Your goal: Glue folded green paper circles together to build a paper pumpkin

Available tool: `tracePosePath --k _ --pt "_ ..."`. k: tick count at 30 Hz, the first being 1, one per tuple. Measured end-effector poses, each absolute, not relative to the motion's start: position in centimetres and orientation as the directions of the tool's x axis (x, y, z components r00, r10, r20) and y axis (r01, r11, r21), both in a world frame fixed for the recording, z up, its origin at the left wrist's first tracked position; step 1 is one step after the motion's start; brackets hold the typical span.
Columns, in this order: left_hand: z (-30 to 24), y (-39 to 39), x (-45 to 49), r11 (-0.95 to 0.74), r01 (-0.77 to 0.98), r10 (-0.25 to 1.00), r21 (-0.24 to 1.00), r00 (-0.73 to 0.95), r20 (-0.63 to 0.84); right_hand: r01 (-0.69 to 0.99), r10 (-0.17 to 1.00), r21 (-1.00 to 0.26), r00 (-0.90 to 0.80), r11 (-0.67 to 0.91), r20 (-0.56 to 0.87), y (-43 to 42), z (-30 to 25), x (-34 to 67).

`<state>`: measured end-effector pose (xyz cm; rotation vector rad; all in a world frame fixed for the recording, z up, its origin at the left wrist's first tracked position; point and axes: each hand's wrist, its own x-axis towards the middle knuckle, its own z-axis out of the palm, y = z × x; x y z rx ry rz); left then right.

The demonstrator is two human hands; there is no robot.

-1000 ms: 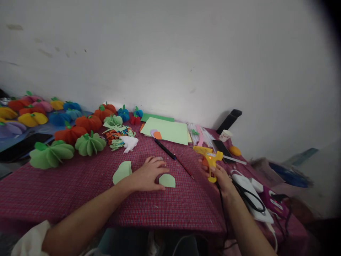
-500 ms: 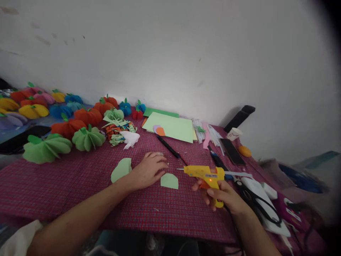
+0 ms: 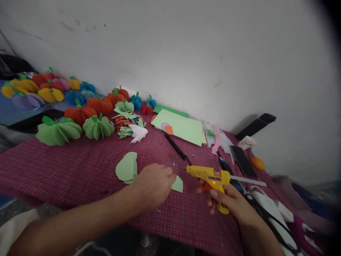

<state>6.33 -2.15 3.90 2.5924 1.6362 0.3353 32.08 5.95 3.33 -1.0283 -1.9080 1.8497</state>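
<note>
My right hand (image 3: 226, 199) is wrapped around the handle of a yellow hot glue gun (image 3: 210, 175). Its nozzle points left and a small orange light glows on its side. A white glue stick (image 3: 247, 180) sticks out of the back. My left hand (image 3: 157, 185) is curled, fingers together and slightly blurred, over the left part of a pale green paper piece (image 3: 178, 184). Whether the fingertips hold that piece is hidden. To the left of this hand lies a small stack of rounded pale green paper pieces (image 3: 126, 168) on the checked cloth.
Several paper pumpkins (image 3: 99, 106) stand at the back left. Paper scraps (image 3: 128, 124), green sheets (image 3: 181, 124) and a black pen (image 3: 175, 146) lie behind my hands. On the right are a phone (image 3: 243, 160), a paper cup (image 3: 247, 142), an orange object (image 3: 257, 163) and black-handled scissors (image 3: 262, 211).
My left hand has moved right and curled, now covering part of the single green piece. The glue gun stays in my right hand. The whole view has tilted and shifted.
</note>
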Motion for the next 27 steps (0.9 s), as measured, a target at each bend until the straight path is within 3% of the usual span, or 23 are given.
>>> tracePosePath --k 3,5,10,16,27 --pt "2.3 -5.1 9.3 -0.431 0.888 0.901 0.159 0.432 0.028 0.343 0.627 -0.938 -0.721 -0.048 -0.295 6.1 4.8 31.3" --pt "1.0 -6.5 11.0 -0.439 0.888 0.899 0.139 0.434 0.066 0.364 0.610 -0.931 -0.731 -0.030 -0.306 6.0 5.8 30.5" --pt "-0.6 -7.0 12.7 -0.207 0.973 0.976 0.098 0.198 0.093 0.425 0.558 -0.904 -0.762 0.047 -0.329 6.5 7.2 28.4" --pt "-1.6 -7.0 12.7 -0.155 0.985 0.982 0.077 0.145 0.120 0.485 0.550 -0.858 -0.769 0.169 -0.327 7.5 5.9 28.7" --pt "-2.3 -7.3 12.8 -0.143 0.981 0.984 0.128 0.128 0.120 0.485 0.474 -0.868 -0.792 0.105 -0.385 8.2 5.8 29.1"
